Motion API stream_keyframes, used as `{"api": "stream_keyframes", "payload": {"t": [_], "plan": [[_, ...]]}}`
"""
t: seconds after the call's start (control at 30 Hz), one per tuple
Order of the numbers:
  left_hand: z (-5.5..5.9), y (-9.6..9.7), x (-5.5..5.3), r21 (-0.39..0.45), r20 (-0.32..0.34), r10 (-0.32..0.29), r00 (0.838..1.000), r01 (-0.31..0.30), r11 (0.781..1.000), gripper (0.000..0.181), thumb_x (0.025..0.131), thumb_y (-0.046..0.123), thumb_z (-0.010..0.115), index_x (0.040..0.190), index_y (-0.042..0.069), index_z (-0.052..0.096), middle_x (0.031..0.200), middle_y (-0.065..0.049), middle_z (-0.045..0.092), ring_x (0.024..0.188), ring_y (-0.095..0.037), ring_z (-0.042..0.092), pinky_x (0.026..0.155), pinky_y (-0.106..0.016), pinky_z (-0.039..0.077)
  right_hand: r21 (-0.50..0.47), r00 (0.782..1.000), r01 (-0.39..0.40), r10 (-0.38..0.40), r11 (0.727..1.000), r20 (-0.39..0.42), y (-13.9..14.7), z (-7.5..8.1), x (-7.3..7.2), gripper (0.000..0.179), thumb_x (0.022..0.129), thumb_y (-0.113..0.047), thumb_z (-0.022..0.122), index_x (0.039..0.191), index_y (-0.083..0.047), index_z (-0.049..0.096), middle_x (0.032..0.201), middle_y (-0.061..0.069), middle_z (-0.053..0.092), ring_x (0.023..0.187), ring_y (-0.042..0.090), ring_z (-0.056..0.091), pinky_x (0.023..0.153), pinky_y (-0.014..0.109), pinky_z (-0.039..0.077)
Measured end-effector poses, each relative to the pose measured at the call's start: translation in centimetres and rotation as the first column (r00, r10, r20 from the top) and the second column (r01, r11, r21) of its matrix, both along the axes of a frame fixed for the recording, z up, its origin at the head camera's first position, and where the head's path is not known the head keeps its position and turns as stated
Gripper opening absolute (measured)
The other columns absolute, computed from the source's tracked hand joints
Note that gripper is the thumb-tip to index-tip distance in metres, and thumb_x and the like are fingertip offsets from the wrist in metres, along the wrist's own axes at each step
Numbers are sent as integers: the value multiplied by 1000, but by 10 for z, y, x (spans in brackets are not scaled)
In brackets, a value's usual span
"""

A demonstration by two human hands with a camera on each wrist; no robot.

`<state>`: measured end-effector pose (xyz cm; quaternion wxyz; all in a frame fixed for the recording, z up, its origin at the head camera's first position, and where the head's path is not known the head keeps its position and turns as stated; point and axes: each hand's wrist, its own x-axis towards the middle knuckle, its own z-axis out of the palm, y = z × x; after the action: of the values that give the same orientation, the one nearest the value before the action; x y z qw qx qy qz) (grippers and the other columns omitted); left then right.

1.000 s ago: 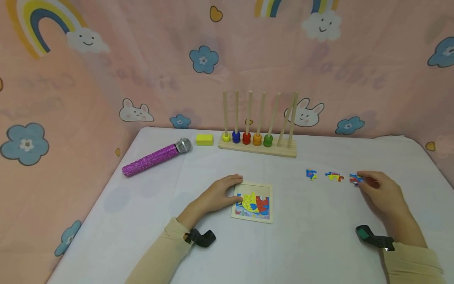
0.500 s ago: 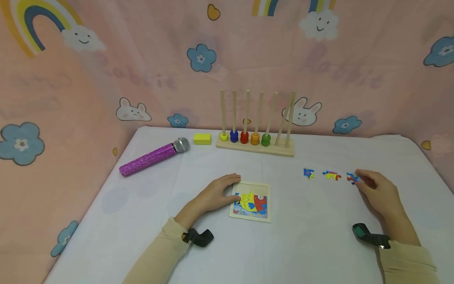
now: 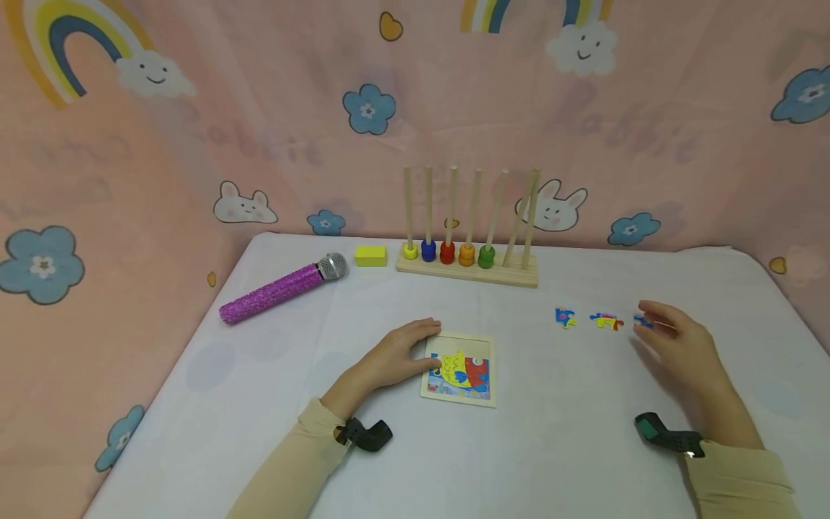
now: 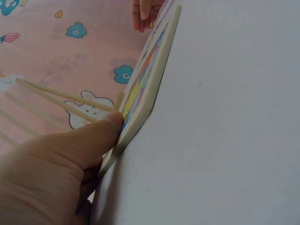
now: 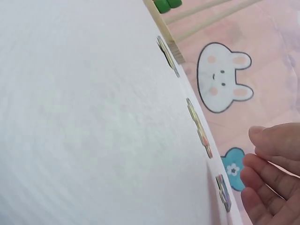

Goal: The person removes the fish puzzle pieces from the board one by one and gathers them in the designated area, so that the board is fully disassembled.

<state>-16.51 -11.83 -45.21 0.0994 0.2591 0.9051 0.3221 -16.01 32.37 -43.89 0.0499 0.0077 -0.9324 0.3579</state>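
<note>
A pink backdrop (image 3: pixel 279 94) printed with rainbows, clouds, rabbits and blue flowers spreads behind and to the left of the white-covered table (image 3: pixel 570 447). Near the table's far edge stands a wooden peg rack (image 3: pixel 467 272), its upright rods carrying yellow, blue, red, orange and green beads at their feet. To the left of it lies a glittery purple microphone (image 3: pixel 272 294), slanted, its silver head pointing away toward the rack. The left hand (image 3: pixel 389 355) spans the left side of the puzzle tray, thumb laid over the edge and index finger reaching the far left corner, the gap between them wide. The right hand (image 3: pixel 681 344) is held just above the table, holding nothing, its fingers loosely bent and a clear space between thumb and fingertips. The puzzle tray (image 3: pixel 492 371) lies flat in front of the person, a yellow and red fish filling its lower part and bare wood showing along the top. A yellow block (image 3: pixel 371 256) sits between microphone and rack. Smallest are three loose pieces in a row right of the tray: a blue-and-yellow piece (image 3: pixel 565 318), a yellow-and-red piece (image 3: pixel 607 321), and a mostly blue piece (image 3: pixel 641 320) beside the right hand, partly hidden by it.
</note>
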Motion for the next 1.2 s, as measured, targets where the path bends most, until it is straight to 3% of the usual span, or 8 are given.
{"api": "stream_keyframes", "payload": {"t": [0.13,0.33,0.43,0.5,0.57,0.67,0.83,1.2], "plan": [[-1,0,0,-2,-9,-6,1000,6,1000,63,87,37,67,140,12,47,149,-2,41,140,-18,34,114,-36,31,-18,998,-56,55,998,-15,-13,6,1,51,96,-30,55,136,0,46,131,28,49,100,-18,38,77,-7,31],[-1,0,0,-4,-17,1,1000,-1,1000,63,87,37,68,140,12,47,148,-1,42,140,-18,34,115,-35,31,-21,992,-119,119,993,41,-35,15,1,51,96,-30,55,136,0,45,133,26,50,115,39,47,85,13,44],[-2,0,0,-6,-14,6,1000,-6,1000,63,87,38,68,140,13,47,148,-1,42,140,-17,34,115,-35,31,-32,987,-149,150,988,63,-46,17,3,51,96,-32,55,136,-1,46,135,22,49,118,37,45,90,9,42],[-2,0,0,-6,-12,6,1000,-6,1000,63,87,38,68,140,13,47,148,0,42,140,-17,34,115,-35,31,-53,980,-188,191,981,59,-52,17,4,50,96,-29,56,136,0,45,135,23,49,119,38,45,99,25,44],[-2,0,0,-6,-12,3,1000,-3,1000,63,87,38,68,140,13,47,148,0,42,140,-17,33,115,-35,31,-49,975,-206,209,977,71,-58,17,5,50,96,-30,56,136,-2,45,135,21,50,120,35,46,98,20,43],[-2,0,0,-7,-17,0,1000,0,1000,63,87,38,68,140,13,47,148,-1,42,140,-17,34,115,-36,31,-55,966,-239,243,969,88,-68,17,5,51,96,-30,56,137,-2,44,136,20,50,123,36,45,101,42,43],[-2,0,0,-12,-21,0,1000,0,1000,63,87,38,68,140,13,47,148,-1,42,140,-17,34,115,-36,31,-75,951,-278,286,958,116,-87,19,9,51,95,-29,58,137,-5,44,137,18,49,125,36,45,102,54,39],[6,2,2,-53,63,-38,997,42,998,73,85,38,69,145,10,38,154,0,32,144,-19,23,118,-41,24,-121,916,-364,379,923,132,-130,23,14,47,92,-20,62,135,-5,48,135,15,52,123,34,48,101,54,43]]}}
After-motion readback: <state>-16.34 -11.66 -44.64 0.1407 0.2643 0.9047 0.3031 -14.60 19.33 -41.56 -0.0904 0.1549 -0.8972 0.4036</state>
